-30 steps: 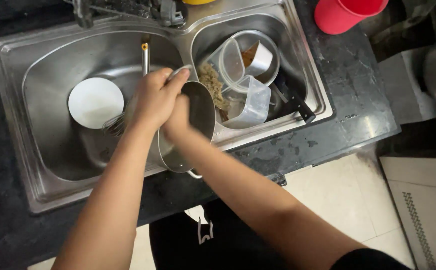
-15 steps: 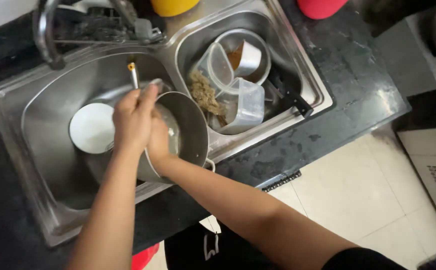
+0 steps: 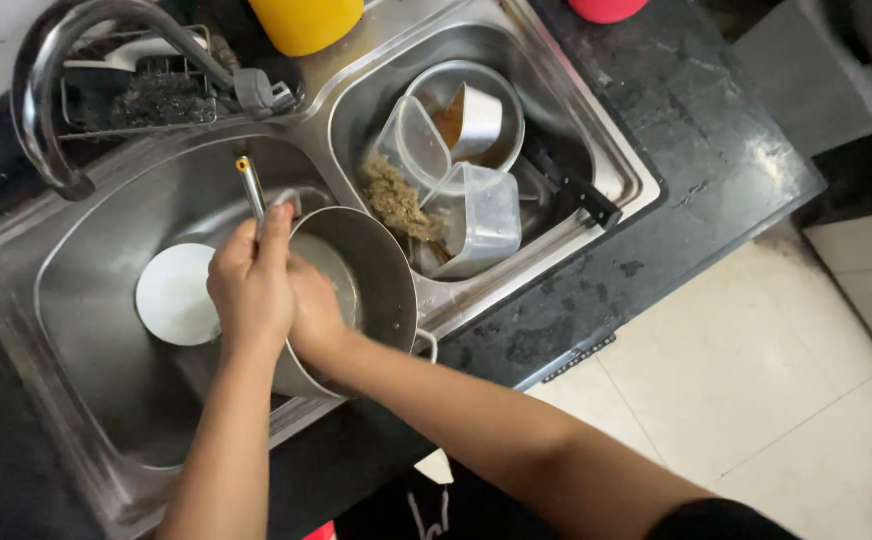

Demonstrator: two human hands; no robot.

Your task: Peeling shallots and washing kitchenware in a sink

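Note:
A steel pot (image 3: pixel 381 280) with a small side handle lies tilted in the left basin of a steel double sink (image 3: pixel 86 390). My left hand (image 3: pixel 251 285) grips the pot's rim on its left side, fingers pointing up. My right hand (image 3: pixel 318 318) reaches inside the pot against its inner wall. The left hand covers its fingers, so anything it holds is hidden. A thin metal utensil handle with a yellow tip (image 3: pixel 249 185) sticks up just behind my left hand.
A white plate (image 3: pixel 171 295) lies in the left basin beside the pot. The right basin holds clear plastic containers (image 3: pixel 481 215), a steel bowl (image 3: pixel 476 115), a brown scrub pad (image 3: pixel 391 195) and a black-handled knife (image 3: pixel 576 190). A curved tap (image 3: pixel 46 100) and a yellow container (image 3: pixel 306 20) stand behind.
The view has shifted, so the sink sits lower and further right. Both hands stay on the pot, and my right hand has moved a little inside it.

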